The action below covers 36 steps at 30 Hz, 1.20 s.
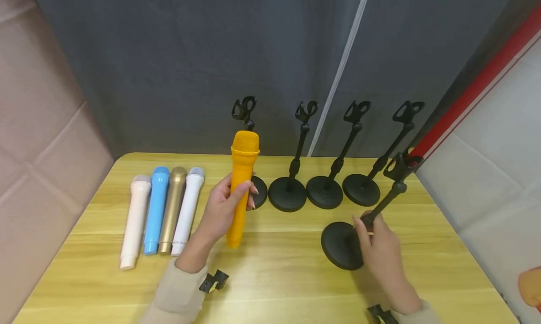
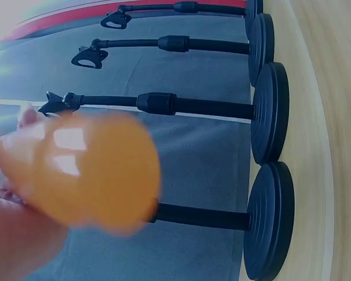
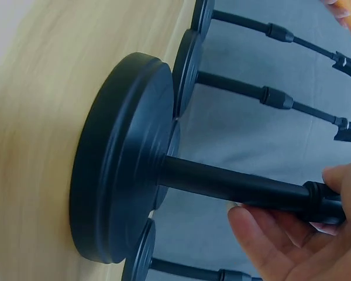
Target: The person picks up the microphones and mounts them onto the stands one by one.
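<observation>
My left hand (image 1: 221, 204) grips an orange microphone (image 1: 244, 162) around its handle, head end up. In the left wrist view the microphone's orange end (image 2: 105, 170) looms blurred close to the camera. My right hand (image 1: 380, 249) holds a black microphone stand (image 1: 382, 204) by its pole, fingers around it near the collar. The stand leans to the right, its round base (image 3: 123, 164) close over the wooden table in the right wrist view. An empty clip (image 1: 401, 166) tops this stand.
Four more microphones lie side by side at the left: pale pink (image 1: 136, 220), blue (image 1: 156, 211), gold (image 1: 173, 211) and white (image 1: 188, 211). Several black stands (image 1: 287, 195) line the back of the wooden table (image 1: 279, 277), before a grey panel (image 1: 190, 70).
</observation>
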Available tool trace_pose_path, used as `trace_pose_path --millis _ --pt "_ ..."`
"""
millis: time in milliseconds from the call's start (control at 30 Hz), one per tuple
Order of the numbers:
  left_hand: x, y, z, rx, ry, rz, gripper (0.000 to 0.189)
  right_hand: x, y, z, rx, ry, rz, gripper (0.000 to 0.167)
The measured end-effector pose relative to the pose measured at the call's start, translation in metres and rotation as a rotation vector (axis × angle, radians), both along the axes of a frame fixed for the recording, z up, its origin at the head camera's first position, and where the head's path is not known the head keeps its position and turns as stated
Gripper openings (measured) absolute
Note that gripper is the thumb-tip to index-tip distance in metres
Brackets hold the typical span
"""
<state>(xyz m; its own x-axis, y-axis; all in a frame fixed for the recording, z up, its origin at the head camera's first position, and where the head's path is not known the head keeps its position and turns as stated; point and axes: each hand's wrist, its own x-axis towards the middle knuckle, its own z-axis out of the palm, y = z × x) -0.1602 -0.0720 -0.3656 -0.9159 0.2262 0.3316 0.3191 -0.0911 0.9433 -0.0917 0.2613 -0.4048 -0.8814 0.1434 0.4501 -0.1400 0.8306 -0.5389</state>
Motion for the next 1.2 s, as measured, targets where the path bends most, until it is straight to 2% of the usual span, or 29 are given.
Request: trace_pose_path --millis 100,233,333,567,833,1000,1200 --pt "0.000 0.001 0.002 -0.036 -0.010 0.029 0.022 -0.001 -0.008 -0.001 0.011 -0.008 0.007 0.016" --pt "0.000 0.004 0.005 -0.042 -0.020 0.046 0.020 -0.004 -0.020 -0.002 0.029 -0.006 0.027 0.016" --pt "-0.001 0.007 0.007 -0.047 -0.018 0.042 0.018 -0.006 -0.029 -0.003 0.023 -0.007 0.054 0.015" --pt "-0.002 0.014 0.014 -0.031 -0.016 0.017 0.029 -0.008 -0.047 0.001 -0.027 -0.031 0.109 0.015" --pt "-0.002 0.022 0.022 -0.032 -0.020 -0.010 0.030 -0.011 -0.063 0.000 -0.017 0.009 0.161 0.014" --pt "-0.004 0.027 0.026 -0.064 -0.016 -0.025 0.034 -0.012 -0.071 0.000 -0.030 -0.022 0.172 0.015" --pt "-0.007 0.030 0.037 -0.099 -0.007 -0.031 0.038 -0.015 -0.083 -0.001 -0.022 -0.035 0.191 0.019"
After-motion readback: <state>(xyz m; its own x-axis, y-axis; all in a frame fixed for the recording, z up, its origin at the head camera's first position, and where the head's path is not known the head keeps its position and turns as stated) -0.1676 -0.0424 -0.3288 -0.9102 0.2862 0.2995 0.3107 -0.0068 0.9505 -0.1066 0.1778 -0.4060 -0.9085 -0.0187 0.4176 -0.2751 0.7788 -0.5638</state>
